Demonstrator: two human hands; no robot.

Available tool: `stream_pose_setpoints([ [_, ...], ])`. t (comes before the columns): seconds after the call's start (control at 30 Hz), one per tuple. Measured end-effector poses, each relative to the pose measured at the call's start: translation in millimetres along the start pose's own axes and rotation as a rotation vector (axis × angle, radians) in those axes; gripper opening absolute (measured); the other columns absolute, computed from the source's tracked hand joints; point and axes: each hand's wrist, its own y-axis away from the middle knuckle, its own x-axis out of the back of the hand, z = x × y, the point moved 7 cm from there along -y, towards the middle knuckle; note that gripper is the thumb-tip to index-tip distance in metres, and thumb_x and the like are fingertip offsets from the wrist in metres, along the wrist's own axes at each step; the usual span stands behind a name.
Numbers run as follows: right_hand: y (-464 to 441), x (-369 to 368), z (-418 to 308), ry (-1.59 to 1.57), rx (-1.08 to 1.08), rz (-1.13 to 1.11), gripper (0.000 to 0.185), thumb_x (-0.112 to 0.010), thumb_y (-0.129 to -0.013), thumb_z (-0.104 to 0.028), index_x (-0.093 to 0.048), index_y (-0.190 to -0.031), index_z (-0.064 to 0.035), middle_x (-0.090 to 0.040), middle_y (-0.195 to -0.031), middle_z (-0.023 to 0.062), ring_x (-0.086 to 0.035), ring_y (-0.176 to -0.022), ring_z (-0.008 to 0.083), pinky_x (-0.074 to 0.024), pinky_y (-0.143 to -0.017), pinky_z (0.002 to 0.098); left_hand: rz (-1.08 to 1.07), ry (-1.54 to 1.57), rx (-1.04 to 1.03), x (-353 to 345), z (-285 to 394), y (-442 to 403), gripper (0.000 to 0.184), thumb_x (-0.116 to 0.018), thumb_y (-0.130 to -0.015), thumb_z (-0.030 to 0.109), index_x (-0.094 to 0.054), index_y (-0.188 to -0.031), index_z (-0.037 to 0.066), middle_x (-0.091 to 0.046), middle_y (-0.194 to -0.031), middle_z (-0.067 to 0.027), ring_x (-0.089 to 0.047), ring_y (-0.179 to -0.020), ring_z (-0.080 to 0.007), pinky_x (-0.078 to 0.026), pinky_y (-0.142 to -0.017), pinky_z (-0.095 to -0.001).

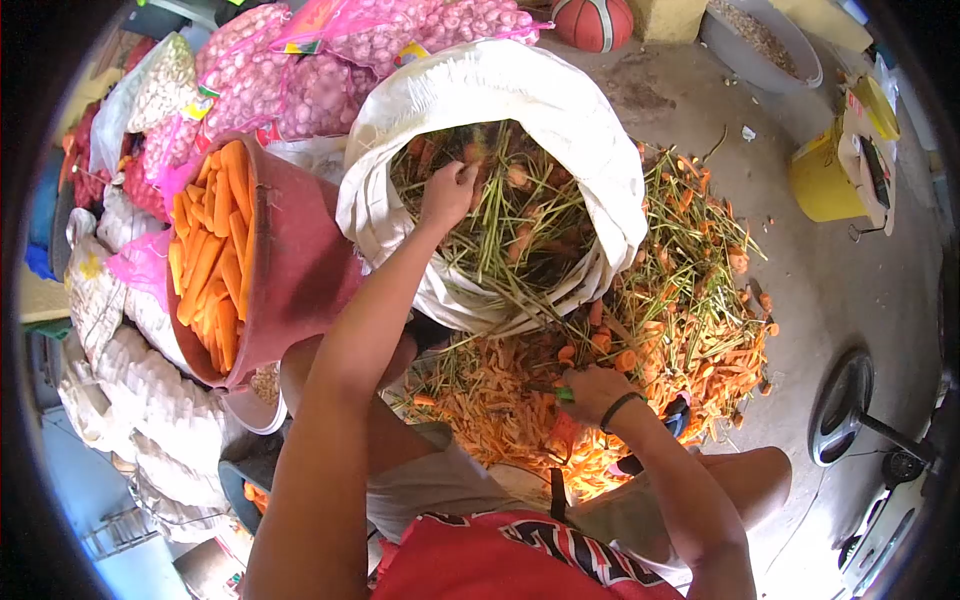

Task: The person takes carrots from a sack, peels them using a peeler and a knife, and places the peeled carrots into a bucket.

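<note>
My left hand (450, 196) reaches into the mouth of a white woven sack (500, 85). Its fingers are curled among unpeeled carrots and their cut green stalks (505, 220); what they grip, if anything, I cannot make out. Lower down, my right hand (600, 396), with a dark band at the wrist, is closed around a tool with a green handle (566, 394). The working end of that tool is not clear. Beneath this hand spreads a heap of orange carrot peelings (690, 355), mixed with stalks and cut carrot ends (625, 360).
A red tub (300, 240) of peeled carrots (215, 250) leans left of the sack. Behind it lie pink net bags of garlic or small onions (270, 80). A basketball (592, 22), a grey basin (765, 50), a yellow container (830, 175) and a fan-like stand (842, 405) stand around.
</note>
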Motion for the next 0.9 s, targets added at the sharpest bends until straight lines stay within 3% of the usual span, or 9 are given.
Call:
stream_pose_setpoints([
  [0.1, -0.2, 0.0, 6.1, -0.046, -0.07, 0.017, 0.043, -0.061, -0.087, -0.04, -0.059, -0.112, -0.0054, -0.068, -0.093, 0.0197, -0.066, -0.09, 0.0378, -0.0527, -0.079, 0.0488, -0.005, 0.053, 0.081, 36.4, -9.0, -22.7, 0.047, -0.052, -0.094, 0.039, -0.06, -0.123, 0.002, -0.06, -0.123, -0.0236, -0.056, -0.113, -0.0404, -0.044, -0.096, -0.0455],
  [0.17, 1.3, 2.2, 7.7, -0.031, -0.059, 0.044, 0.042, -0.061, -0.087, -0.04, -0.06, -0.111, -0.0058, -0.067, -0.093, 0.0203, -0.066, -0.09, 0.0377, -0.053, -0.078, 0.0484, 0.39, 0.048, 0.078, 35.4, -63.0, -66.8, 0.043, -0.052, -0.094, 0.035, -0.059, -0.126, 0.007, -0.058, -0.125, -0.0235, -0.054, -0.115, -0.0404, -0.043, -0.096, -0.0459],
  [0.33, 9.4, -8.3, 11.2, -0.027, -0.099, 0.014, 0.04, -0.059, -0.088, -0.04, -0.06, -0.11, -0.0069, -0.068, -0.091, 0.0203, -0.067, -0.086, 0.0376, -0.0535, -0.075, 0.0474, 0.053, 0.008, 0.351, -22.1, -115.3, -116.7, 0.057, -0.052, -0.089, 0.033, -0.044, -0.14, 0.008, -0.051, -0.137, -0.0213, -0.047, -0.127, -0.0393, -0.038, -0.106, -0.0449],
  [0.43, 12.3, -17.9, 11.7, -0.026, -0.1, 0.026, 0.038, -0.059, -0.088, -0.038, -0.06, -0.111, -0.0086, -0.068, -0.089, 0.019, -0.067, -0.082, 0.0373, -0.0536, -0.072, 0.0476, -0.115, 0.251, 0.422, -5.7, -99.0, -98.6, 0.056, -0.056, -0.091, 0.042, -0.052, -0.133, 0.005, -0.053, -0.136, -0.0191, -0.051, -0.125, -0.0329, -0.04, -0.103, -0.0408],
  [0.47, 13.0, -21.3, 11.0, -0.031, -0.091, 0.027, 0.037, -0.059, -0.088, -0.038, -0.06, -0.111, -0.0093, -0.068, -0.088, 0.0188, -0.067, -0.082, 0.0371, -0.0535, -0.072, 0.0477, -0.061, 0.398, 0.202, -19.7, -126.3, -123.4, 0.058, -0.058, -0.091, 0.046, -0.054, -0.133, 0.006, -0.054, -0.135, -0.017, -0.052, -0.123, -0.0281, -0.041, -0.101, -0.0389],
  [0.53, 13.6, -24.4, 8.0, -0.042, -0.067, 0.04, 0.036, -0.06, -0.087, -0.037, -0.06, -0.111, -0.0107, -0.068, -0.086, 0.0185, -0.067, -0.082, 0.0367, -0.0533, -0.071, 0.0479, -0.295, 0.512, 0.249, -16.5, -123.4, -114.8, 0.051, -0.059, -0.091, 0.045, -0.058, -0.126, 0.007, -0.061, -0.121, -0.0141, -0.059, -0.105, -0.0251, -0.045, -0.091, -0.0387],
  [0.6, 16.9, -21.3, 2.4, -0.04, -0.055, 0.051, 0.035, -0.06, -0.087, -0.037, -0.06, -0.111, -0.0119, -0.068, -0.085, 0.0178, -0.067, -0.081, 0.0368, -0.0531, -0.071, 0.0481, -0.332, 0.397, 0.304, 5.0, -98.9, -86.0, 0.038, -0.062, -0.09, 0.045, -0.065, -0.103, 0.01, -0.064, -0.084, -0.0041, -0.056, -0.065, -0.0148, -0.045, -0.064, -0.0348],
  [0.83, 25.7, -24.8, 1.2, -0.018, -0.058, 0.077, 0.036, -0.061, -0.086, -0.036, -0.06, -0.111, -0.01, -0.069, -0.087, 0.017, -0.067, -0.082, 0.0362, -0.0531, -0.073, 0.048, -0.452, 0.702, 0.368, 50.3, -26.9, -31.6, 0.028, -0.068, -0.084, 0.047, -0.06, -0.078, 0.02, -0.05, -0.066, 0.0082, -0.039, -0.049, -0.0042, -0.023, -0.042, -0.0199],
  [0.9, 38.3, -9.7, -8.9, 0.068, -0.02, 0.141, 0.037, -0.062, -0.086, -0.036, -0.06, -0.11, -0.007, -0.069, -0.091, 0.0182, -0.067, -0.086, 0.0357, -0.0532, -0.075, 0.0479, -0.394, 0.749, 0.43, 59.0, -18.3, 14.5, 0.029, -0.069, -0.085, 0.044, -0.059, -0.076, 0.019, -0.049, -0.065, 0.0076, -0.04, -0.048, -0.0034, -0.03, -0.04, -0.022],
])
